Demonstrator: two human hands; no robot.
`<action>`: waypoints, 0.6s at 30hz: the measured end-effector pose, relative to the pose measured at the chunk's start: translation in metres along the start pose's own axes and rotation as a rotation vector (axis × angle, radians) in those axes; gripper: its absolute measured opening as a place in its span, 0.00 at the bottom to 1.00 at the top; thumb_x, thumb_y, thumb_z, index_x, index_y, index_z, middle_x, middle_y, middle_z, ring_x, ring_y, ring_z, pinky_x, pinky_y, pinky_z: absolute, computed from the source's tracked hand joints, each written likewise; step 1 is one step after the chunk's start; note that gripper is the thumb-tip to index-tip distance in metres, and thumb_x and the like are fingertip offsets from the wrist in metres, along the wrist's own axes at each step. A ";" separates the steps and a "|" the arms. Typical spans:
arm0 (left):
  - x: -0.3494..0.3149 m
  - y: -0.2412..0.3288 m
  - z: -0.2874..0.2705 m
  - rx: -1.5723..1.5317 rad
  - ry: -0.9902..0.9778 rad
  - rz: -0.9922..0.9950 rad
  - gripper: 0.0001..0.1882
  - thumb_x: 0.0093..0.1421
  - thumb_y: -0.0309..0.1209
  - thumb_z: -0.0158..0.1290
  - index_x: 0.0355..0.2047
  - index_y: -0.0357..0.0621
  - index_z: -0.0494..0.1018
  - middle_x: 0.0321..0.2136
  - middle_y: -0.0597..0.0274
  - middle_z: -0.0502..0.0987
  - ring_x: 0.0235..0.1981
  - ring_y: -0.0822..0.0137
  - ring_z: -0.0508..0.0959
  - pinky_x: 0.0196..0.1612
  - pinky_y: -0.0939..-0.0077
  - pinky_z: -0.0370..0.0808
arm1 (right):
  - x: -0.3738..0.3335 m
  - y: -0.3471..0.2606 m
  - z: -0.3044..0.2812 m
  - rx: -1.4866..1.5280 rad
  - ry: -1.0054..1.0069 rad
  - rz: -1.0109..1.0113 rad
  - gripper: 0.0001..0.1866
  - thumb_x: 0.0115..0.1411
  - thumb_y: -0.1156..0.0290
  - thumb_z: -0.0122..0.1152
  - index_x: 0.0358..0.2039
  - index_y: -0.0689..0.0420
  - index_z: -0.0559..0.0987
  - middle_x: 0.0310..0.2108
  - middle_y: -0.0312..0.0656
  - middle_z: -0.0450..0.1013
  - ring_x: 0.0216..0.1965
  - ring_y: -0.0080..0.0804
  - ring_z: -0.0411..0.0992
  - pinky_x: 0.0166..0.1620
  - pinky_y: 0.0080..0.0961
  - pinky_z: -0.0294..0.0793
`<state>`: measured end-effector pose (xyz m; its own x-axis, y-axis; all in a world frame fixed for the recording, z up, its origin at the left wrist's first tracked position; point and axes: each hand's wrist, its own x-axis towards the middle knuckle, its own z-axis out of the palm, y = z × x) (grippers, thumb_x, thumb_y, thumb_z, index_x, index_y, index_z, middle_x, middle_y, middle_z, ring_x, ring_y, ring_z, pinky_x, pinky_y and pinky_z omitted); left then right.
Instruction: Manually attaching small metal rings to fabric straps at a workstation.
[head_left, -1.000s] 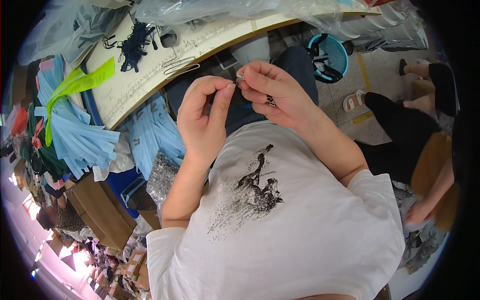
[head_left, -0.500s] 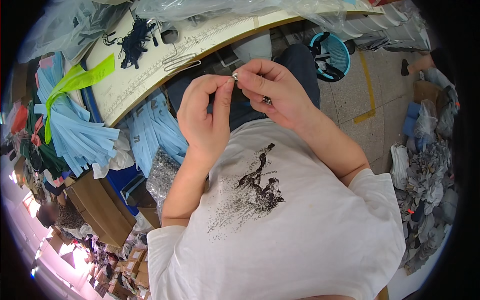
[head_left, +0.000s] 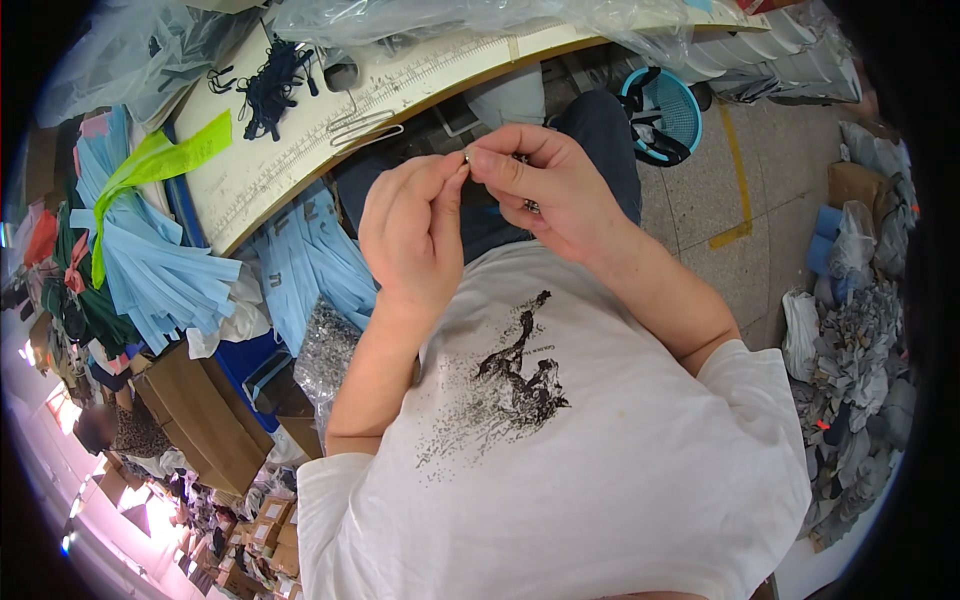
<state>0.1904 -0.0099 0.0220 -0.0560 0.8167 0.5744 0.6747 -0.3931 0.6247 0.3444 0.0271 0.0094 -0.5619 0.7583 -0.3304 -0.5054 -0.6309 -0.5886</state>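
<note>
In front of my chest, above my lap, the fingertips of both hands meet. A tiny shiny metal piece (head_left: 467, 158) is pinched between them, mostly covered by the fingers, so its exact kind does not show. My left hand (head_left: 412, 230) is closed, thumb and forefinger pressed together at the piece. My right hand (head_left: 565, 195) grips the same piece with thumb and forefinger. Its other fingers curl around more small dark metal pieces (head_left: 531, 206), of which only bits show.
Beyond my hands a worktable (head_left: 235, 190) with ruler markings carries dark cords (head_left: 275, 90) and a bent wire (head_left: 362, 127). Light blue strips (head_left: 170, 270) hang at the left. A blue basket (head_left: 672, 115) stands on the floor, with grey scraps (head_left: 850, 400) heaped at the right.
My fingertips have closed further over the metal piece, which shows less now. Both hands stay in nearly the same spot. Another person's leg at the far right has left the view.
</note>
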 end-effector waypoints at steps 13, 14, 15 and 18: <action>0.005 0.003 -0.009 -0.061 -0.143 -0.081 0.10 0.49 0.17 0.60 0.33 0.38 0.77 0.26 0.60 0.78 0.24 0.67 0.75 0.28 0.78 0.71 | -0.004 -0.006 0.005 -0.283 0.085 -0.099 0.11 0.64 0.66 0.57 0.38 0.61 0.77 0.24 0.27 0.67 0.19 0.08 0.56 0.18 0.10 0.50; 0.003 0.004 -0.009 -0.085 -0.137 -0.164 0.10 0.49 0.16 0.58 0.33 0.38 0.76 0.25 0.60 0.78 0.24 0.69 0.75 0.28 0.79 0.71 | -0.003 -0.007 0.004 -0.283 0.084 -0.099 0.11 0.64 0.66 0.57 0.38 0.61 0.77 0.24 0.27 0.67 0.19 0.08 0.56 0.18 0.10 0.50; 0.000 0.001 -0.006 -0.085 -0.137 -0.164 0.10 0.49 0.16 0.58 0.33 0.38 0.76 0.25 0.60 0.78 0.24 0.69 0.75 0.28 0.79 0.71 | -0.003 -0.008 0.003 -0.233 0.103 -0.086 0.11 0.65 0.65 0.57 0.38 0.60 0.77 0.23 0.27 0.66 0.19 0.08 0.55 0.18 0.10 0.49; -0.004 -0.004 -0.001 -0.409 -0.034 -0.237 0.10 0.50 0.13 0.56 0.33 0.35 0.74 0.29 0.59 0.78 0.27 0.73 0.75 0.30 0.81 0.72 | -0.002 -0.006 0.000 -0.168 0.089 -0.056 0.10 0.65 0.65 0.56 0.37 0.59 0.76 0.22 0.26 0.63 0.18 0.09 0.54 0.17 0.10 0.49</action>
<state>0.1872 -0.0127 0.0181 -0.1451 0.9147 0.3771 0.3000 -0.3225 0.8978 0.3485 0.0299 0.0137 -0.4719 0.8076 -0.3536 -0.4135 -0.5569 -0.7203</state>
